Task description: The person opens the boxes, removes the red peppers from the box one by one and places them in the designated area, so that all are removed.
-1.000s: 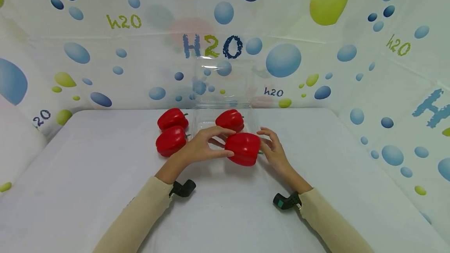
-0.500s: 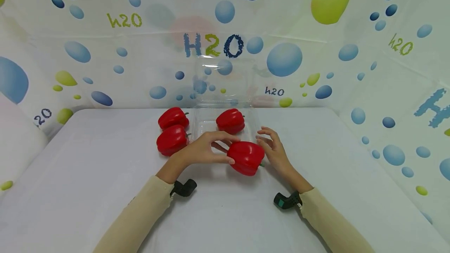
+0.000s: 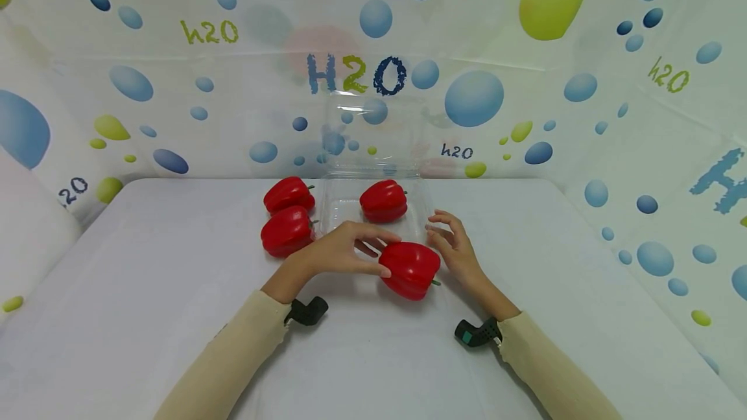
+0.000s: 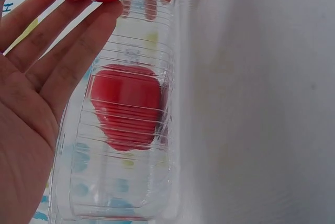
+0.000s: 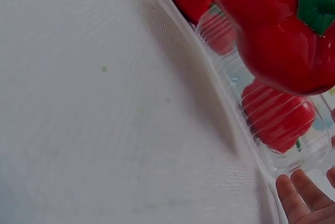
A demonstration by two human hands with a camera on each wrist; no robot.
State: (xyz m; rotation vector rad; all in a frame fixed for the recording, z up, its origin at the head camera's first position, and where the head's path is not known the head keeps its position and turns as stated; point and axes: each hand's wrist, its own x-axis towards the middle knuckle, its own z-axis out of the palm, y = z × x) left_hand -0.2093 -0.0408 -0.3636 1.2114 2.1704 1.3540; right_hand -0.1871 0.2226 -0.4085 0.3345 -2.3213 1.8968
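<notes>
A red bell pepper (image 3: 410,271) with a green stem is pinched between the thumb and fingers of my left hand (image 3: 338,255), raised in front of a clear plastic clamshell box (image 3: 338,209). Inside the box lies another red pepper (image 3: 383,201), seen through the ribbed wall in the left wrist view. My right hand (image 3: 458,255) is beside the box's right front corner, fingers loosely bent and holding nothing. In the right wrist view its fingertips (image 5: 285,185) are close to the box corner; whether they touch it I cannot tell. The held pepper hides part of the box's front.
Two more red peppers, a back one (image 3: 288,195) and a front one (image 3: 287,232), lie left of the box. The box's lid (image 3: 373,131) stands upright against the patterned backdrop (image 3: 233,96). A white cloth covers the table (image 3: 373,368).
My left hand has brought the held pepper lower and nearer, away from the pepper in the box, and its stem end now dips further. My right hand has stayed nearly still.
</notes>
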